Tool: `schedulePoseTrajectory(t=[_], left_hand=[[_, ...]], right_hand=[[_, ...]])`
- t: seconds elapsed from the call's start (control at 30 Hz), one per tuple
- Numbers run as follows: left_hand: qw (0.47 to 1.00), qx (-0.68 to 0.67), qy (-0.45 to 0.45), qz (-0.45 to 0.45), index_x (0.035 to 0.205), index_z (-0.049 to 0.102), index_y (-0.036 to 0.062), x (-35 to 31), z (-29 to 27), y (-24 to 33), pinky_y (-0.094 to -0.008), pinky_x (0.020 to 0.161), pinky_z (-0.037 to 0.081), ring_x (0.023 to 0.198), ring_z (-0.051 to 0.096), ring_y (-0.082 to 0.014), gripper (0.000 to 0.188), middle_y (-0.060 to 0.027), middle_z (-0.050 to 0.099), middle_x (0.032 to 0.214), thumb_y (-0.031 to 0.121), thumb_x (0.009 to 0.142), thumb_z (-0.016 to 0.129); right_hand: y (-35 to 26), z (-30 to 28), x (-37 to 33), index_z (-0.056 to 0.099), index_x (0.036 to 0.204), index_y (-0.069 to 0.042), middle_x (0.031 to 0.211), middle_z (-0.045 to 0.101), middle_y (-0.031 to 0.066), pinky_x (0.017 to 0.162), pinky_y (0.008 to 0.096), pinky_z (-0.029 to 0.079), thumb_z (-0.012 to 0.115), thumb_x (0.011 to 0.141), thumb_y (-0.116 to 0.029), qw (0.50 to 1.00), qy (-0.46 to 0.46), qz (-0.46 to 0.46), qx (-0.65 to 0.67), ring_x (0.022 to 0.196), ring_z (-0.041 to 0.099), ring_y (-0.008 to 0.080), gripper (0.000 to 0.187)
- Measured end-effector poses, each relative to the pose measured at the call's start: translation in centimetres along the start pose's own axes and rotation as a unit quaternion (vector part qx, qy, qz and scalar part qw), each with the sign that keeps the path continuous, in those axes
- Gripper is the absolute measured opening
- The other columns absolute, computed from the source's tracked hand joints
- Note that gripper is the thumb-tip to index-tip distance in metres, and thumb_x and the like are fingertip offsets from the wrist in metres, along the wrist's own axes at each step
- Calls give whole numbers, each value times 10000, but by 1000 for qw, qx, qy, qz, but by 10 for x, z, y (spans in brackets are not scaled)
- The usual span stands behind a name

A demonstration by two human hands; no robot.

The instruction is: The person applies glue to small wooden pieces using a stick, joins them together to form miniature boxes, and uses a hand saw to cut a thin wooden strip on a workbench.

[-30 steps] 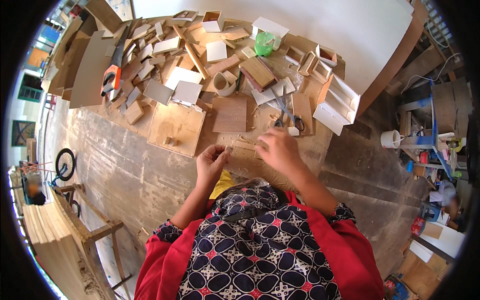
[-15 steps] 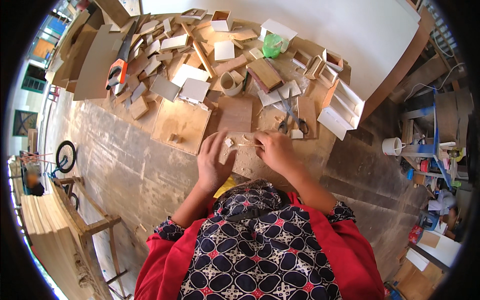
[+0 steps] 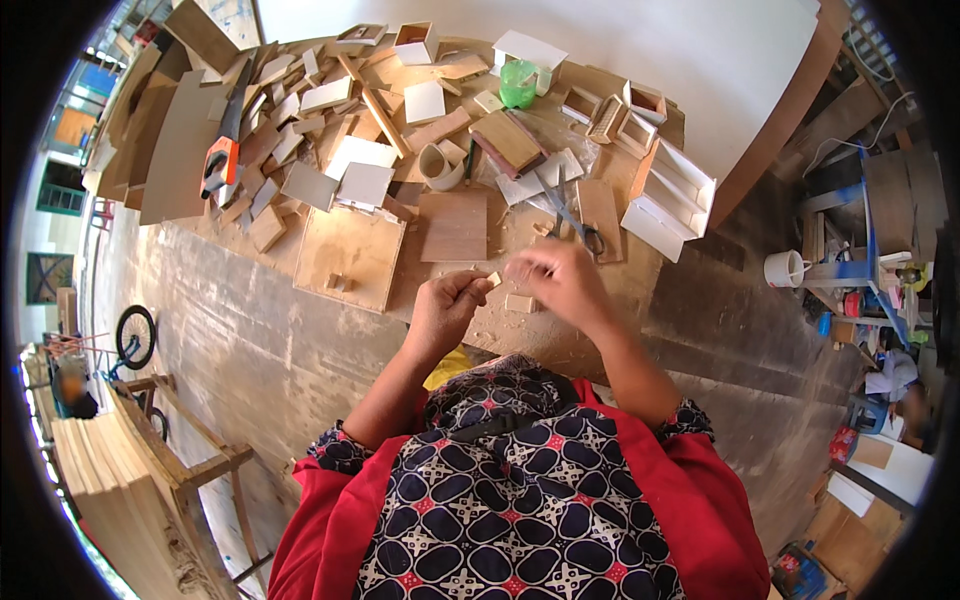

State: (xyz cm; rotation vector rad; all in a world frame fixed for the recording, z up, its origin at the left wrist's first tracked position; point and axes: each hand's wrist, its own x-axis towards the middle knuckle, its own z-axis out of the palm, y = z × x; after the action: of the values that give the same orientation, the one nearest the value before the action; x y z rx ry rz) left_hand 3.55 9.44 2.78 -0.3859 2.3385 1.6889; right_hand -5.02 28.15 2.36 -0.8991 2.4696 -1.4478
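Note:
My left hand [image 3: 448, 308] is closed, pinching a small pale wood piece [image 3: 494, 279] between thumb and fingertips over the table's near edge. My right hand [image 3: 562, 284] hovers just to its right, with its fingers smeared by motion; whether they hold anything is unclear. Below and between the hands, a small wooden block [image 3: 519, 302] lies among shavings. Black-handled scissors [image 3: 570, 216] rest open just beyond my right hand. A flat brown board [image 3: 453, 226] lies beyond my left hand, and a wooden box-like panel [image 3: 347, 255] with small offcuts on it is to the left.
Many offcuts [image 3: 290, 110] cover the table's far left, beside a handsaw [image 3: 220, 165] with an orange handle. A green plastic cup [image 3: 518, 84], a round beige container [image 3: 440, 166] and small wooden boxes [image 3: 608, 116] stand farther back. A white divided box [image 3: 672, 200] sits at the right edge.
My left hand has gone from spread fingers to pinching the small wood piece. The right hand, earlier on a thin stick, has lifted and blurred. The view has shifted slightly.

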Motion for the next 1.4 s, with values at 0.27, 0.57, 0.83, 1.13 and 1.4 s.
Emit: schedulePoseTrajectory(t=[0.27,0.57,0.83,1.13,1.4], left_hand=[[984,-176,12,-2,859,635,39,-11,8,-15,-199,625,379,656,478,-48,210,25,562,723,228,929,578],[956,-291,19,-18,731,588,51,-19,3,-23,-222,588,353,612,451,-70,257,8,544,675,228,917,568],[930,-366,32,-16,836,627,38,-22,8,-28,-214,609,359,646,452,-62,279,12,559,735,287,947,570],[932,-363,3,-4,950,598,48,-27,11,-25,-236,678,433,720,538,-95,184,-25,612,840,214,972,521],[955,-296,-13,7,978,612,31,-27,15,-20,-229,683,460,726,569,-88,191,-32,638,830,204,971,531]], right_hand=[[39,-17,5,624,1019,-27,950,585,126,819,401,470,770,735,-290,930,57,149,-330,971,566,317,414],[24,-15,-1,625,1037,-34,968,609,150,794,405,503,767,714,-356,916,18,191,-352,924,613,321,478],[24,-37,3,659,999,-48,917,647,167,772,414,512,715,704,-267,937,-10,222,-271,871,637,324,372],[30,-45,-11,624,960,-56,843,656,131,665,384,499,702,707,-226,957,4,233,-171,739,641,291,315],[-11,-34,-63,596,1088,-68,701,551,-33,527,249,409,835,690,-243,978,-130,154,52,579,486,72,497]])
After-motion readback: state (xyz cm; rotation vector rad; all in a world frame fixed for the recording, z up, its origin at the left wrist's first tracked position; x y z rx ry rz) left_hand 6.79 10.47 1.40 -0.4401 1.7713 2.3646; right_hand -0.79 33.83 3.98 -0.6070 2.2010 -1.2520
